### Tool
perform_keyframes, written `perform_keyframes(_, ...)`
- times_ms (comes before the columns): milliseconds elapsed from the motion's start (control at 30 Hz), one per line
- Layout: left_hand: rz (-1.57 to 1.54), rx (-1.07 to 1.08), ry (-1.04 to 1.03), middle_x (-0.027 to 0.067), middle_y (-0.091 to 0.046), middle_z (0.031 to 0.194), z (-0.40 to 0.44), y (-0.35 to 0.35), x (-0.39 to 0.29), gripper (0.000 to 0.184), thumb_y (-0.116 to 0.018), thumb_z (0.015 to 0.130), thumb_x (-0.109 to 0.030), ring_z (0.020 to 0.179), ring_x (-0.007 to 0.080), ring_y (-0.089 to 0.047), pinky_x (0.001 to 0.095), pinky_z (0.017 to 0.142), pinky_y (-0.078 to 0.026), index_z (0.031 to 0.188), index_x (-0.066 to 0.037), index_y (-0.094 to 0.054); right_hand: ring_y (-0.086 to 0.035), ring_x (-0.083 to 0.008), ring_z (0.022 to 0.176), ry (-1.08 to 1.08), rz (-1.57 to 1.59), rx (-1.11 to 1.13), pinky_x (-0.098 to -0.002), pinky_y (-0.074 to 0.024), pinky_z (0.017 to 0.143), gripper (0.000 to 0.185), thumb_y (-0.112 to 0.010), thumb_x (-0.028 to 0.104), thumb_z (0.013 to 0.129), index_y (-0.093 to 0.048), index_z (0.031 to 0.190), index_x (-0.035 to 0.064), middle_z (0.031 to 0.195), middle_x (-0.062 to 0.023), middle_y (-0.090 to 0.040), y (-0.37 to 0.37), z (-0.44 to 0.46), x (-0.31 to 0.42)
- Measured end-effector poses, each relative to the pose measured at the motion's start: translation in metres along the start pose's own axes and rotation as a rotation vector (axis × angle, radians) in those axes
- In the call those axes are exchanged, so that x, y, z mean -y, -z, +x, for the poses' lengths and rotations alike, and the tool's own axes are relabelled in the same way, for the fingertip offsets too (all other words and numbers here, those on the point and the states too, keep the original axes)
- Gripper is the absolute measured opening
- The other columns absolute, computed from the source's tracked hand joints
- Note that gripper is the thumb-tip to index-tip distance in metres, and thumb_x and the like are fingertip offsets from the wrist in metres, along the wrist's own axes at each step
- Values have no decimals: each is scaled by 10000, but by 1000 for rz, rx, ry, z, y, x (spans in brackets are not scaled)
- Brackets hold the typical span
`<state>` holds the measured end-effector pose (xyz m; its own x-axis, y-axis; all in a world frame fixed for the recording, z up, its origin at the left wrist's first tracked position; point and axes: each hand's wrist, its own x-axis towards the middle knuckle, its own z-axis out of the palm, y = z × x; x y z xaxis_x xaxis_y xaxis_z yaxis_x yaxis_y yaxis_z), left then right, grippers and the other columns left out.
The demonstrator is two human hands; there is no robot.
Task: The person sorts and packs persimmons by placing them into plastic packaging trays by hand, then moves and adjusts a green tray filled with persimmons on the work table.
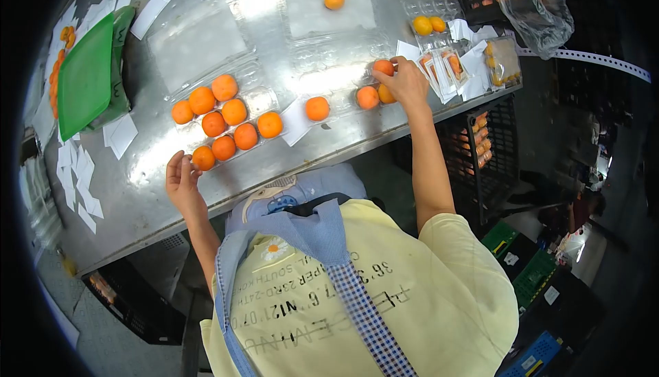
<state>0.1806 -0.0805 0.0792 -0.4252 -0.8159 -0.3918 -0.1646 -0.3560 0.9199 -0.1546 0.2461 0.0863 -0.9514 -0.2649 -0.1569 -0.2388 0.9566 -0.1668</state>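
Note:
A clear plastic tray [259,95] holds several oranges [234,112] on the metal table, with some along its near edge. My left hand [182,183] is at its near left end, fingers curled against the leftmost near orange [203,158]. Farther right, my right hand [403,83] grips an orange [383,67] between thumb and fingers. Below that hand, one orange [367,97] sits in the right part of a clear tray, and another [386,94] is partly covered by the hand. A single orange [317,108] lies between the two groups, beside a white paper slip [296,121].
A green plastic bin [86,78] stands at the left, with white slips [120,133] around it. Printed cards [443,71] and a packed fruit box [503,61] lie at the right. Clear trays spread across the back, one with a lone orange [334,0]. Black crates [480,150] stand below.

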Motion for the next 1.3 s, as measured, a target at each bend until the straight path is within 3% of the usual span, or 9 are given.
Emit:
perform_keyframes(167, 44, 11, -3, 41, -611, 950, -9, -2, 0, 228, -584, 928, -123, 760, 80, -567, 230, 659, -467, 1129, -15, -584, -645, -253, 922, -102, 280, 132, -351, -514, 791, 514, -732, 368, 730, -639, 1097, 20, 1023, -149, -661, 11, 6, -7)
perform_keyframes(400, 23, 433, 59, 77, -617, 1013, -45, -67, -45, 268, -552, 939, -135, 808, 132, -605, 268, 713, -495, 1183, -23, -555, -560, -208, 1097, 185, 1410, 443, -344, -447, 961, 548, -713, 181, 763, -498, 1223, -25, 1159, -133, -568, 41, -36, 31)
perform_keyframes(533, -36, 788, 165, 146, -581, 1187, -61, -110, -63, 377, -537, 951, -153, 865, 178, -633, 284, 725, -521, 1302, -49, -448, -574, -177, 1037, 470, 1334, 536, -327, -446, 940, 591, -785, 140, 703, -524, 1222, 29, 1095, -78, -604, 43, -69, 96)
perform_keyframes(667, -313, 738, 295, 161, -552, 1173, -72, -130, -69, 540, -301, 1009, -469, 853, 189, -613, 280, 672, -505, 1307, -39, -435, -576, -165, 933, 741, 980, 481, -308, -445, 861, 698, -829, 200, 628, -524, 1239, 55, 1056, -57, -613, 57, -90, 140)
perform_keyframes(833, -521, 729, 506, 122, -591, 989, -62, -111, -62, 593, -231, 997, -546, 603, 140, -533, 193, 430, -350, 1153, -47, -512, -576, -172, 964, 649, 1123, 524, -317, -446, 887, 632, -763, 147, 717, -501, 1280, 30, 1039, -77, -597, 56, -100, 151)
perform_keyframes(867, -536, 640, 519, 99, -573, 878, -65, -114, -67, 601, -214, 996, -550, 503, 110, -432, 180, 364, -233, 1056, -50, -540, -579, -171, 962, 612, 1118, 523, -315, -447, 887, 611, -750, 142, 735, -501, 1281, 29, 1038, -80, -599, 52, -100, 150)
perform_keyframes(1067, -664, 692, 420, 139, -569, 902, -58, -103, -55, 555, -217, 1004, -524, 483, 131, -428, 184, 341, -224, 1016, -66, -530, -576, -125, 919, 567, 1046, 576, -282, -453, 854, 420, -664, 116, 852, -535, 1241, 24, 1032, -67, -604, 43, -102, 149)
perform_keyframes(1167, -630, 737, 353, 155, -572, 1013, -55, -101, -50, 604, -211, 992, -555, 653, 174, -543, 215, 456, -400, 1123, -52, -519, -582, -116, 889, 574, 1121, 549, -265, -461, 802, 372, -660, 112, 853, -562, 1201, 24, 1014, -62, -616, 35, -105, 155)
perform_keyframes(1300, -641, 566, 361, 144, -474, 1198, -63, -110, -62, 728, -193, 972, -605, 1059, 235, -511, 376, 892, -431, 1332, -8, -403, -600, -132, 863, 522, 1147, 428, -263, -469, 737, 366, -694, 148, 822, -592, 1151, 24, 1022, -71, -624, 28, -111, 163)
